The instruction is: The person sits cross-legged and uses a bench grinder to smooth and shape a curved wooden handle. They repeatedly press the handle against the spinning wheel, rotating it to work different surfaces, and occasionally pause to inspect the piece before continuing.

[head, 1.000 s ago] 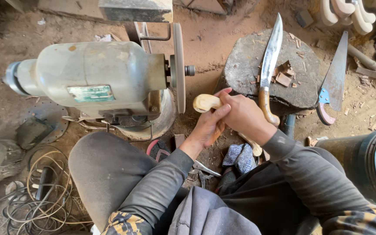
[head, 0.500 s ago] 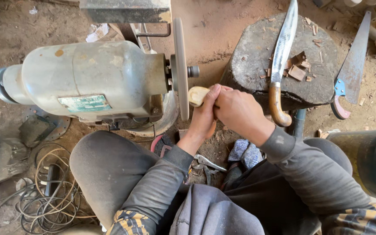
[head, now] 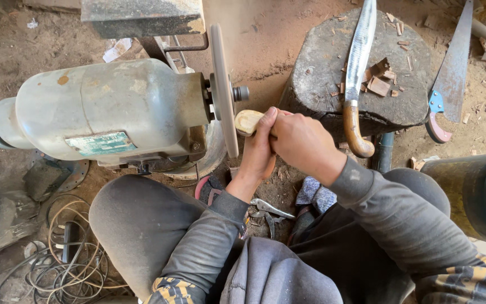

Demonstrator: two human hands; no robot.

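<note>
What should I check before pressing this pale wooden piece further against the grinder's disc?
1. Grip: left hand and right hand both clasp the pale rounded wooden piece: ok.
2. Contact: the piece's end sits at the thin grey sanding disc of the grey bench motor: ok.
3. Fingers near the disc face, bare: not ok.
4. Disc spinning: cannot tell.
5. Long curved knife with wooden handle lies flat on the dark stone block, apart from the hands: ok.
6. Loose tangled cables beside the left knee: not ok.
</note>
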